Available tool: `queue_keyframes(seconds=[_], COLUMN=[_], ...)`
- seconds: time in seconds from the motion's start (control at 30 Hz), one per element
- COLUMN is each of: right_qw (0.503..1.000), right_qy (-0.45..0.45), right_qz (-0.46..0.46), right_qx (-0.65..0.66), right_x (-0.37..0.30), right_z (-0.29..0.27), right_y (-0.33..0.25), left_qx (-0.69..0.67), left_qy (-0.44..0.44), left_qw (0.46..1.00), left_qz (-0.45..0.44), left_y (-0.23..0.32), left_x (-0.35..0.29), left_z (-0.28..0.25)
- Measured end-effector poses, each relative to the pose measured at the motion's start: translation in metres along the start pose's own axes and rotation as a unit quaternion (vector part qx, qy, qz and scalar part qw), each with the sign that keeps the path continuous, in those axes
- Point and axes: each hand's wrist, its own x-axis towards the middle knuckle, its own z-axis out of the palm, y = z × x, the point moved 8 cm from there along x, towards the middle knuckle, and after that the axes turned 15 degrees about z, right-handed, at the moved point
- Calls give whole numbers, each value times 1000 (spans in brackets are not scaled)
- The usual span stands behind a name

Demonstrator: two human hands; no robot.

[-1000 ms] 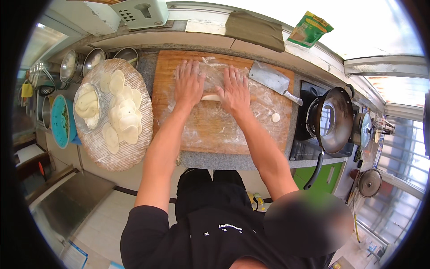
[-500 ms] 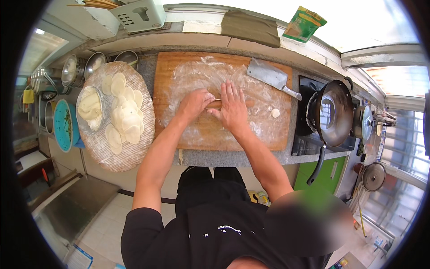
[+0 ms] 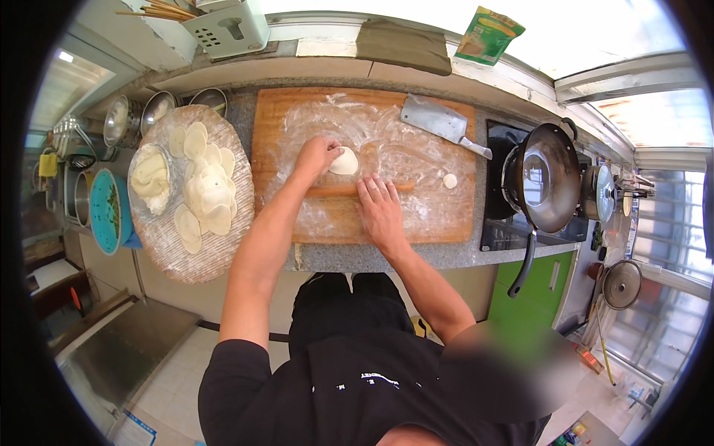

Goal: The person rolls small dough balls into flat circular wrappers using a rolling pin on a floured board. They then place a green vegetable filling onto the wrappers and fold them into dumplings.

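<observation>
On a floured wooden board (image 3: 439,223), my left hand (image 3: 317,157) pinches the left edge of a thin, round dough wrapper (image 3: 343,162). A slim wooden rolling pin (image 3: 325,191) lies crosswise just nearer to me than the wrapper. Over its middle rests my right hand (image 3: 381,212), fingers laid out flat on top and not wrapped around it. A small flattened dough piece (image 3: 449,181) sits at the board's right. Toward the far right corner lies a cleaver (image 3: 435,117) with its handle pointing right.
To the left, a round woven tray (image 3: 160,249) bears a pile of rolled wrappers (image 3: 210,195) and a dough lump (image 3: 151,182). Beyond it are metal bowls (image 3: 160,106) and a turquoise basin (image 3: 103,212). A wok (image 3: 554,186) stands on the cooktop at right, its handle toward me.
The rolling pin has come toward me, off the wrapper, which now shows. My left hand has moved from the pin to the wrapper's edge; my right hand has drawn back with the pin.
</observation>
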Motion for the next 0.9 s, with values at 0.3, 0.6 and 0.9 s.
queue_keyframes(seconds=[0.3,0.6,0.9], right_qw=[999,998,997], right_qy=[33,58,64], right_qz=[16,9,1], right_qx=[22,19,40], right_x=[11,10,9], right_z=[2,1,-3], right_y=[1,-3,-2], left_qx=[-339,-284,181], left_qy=[160,343,478], left_qw=[924,895,847], left_qz=[-77,-41,-145], left_y=[8,21,7], left_x=[-72,-201,-308], left_z=[-52,-168,-228])
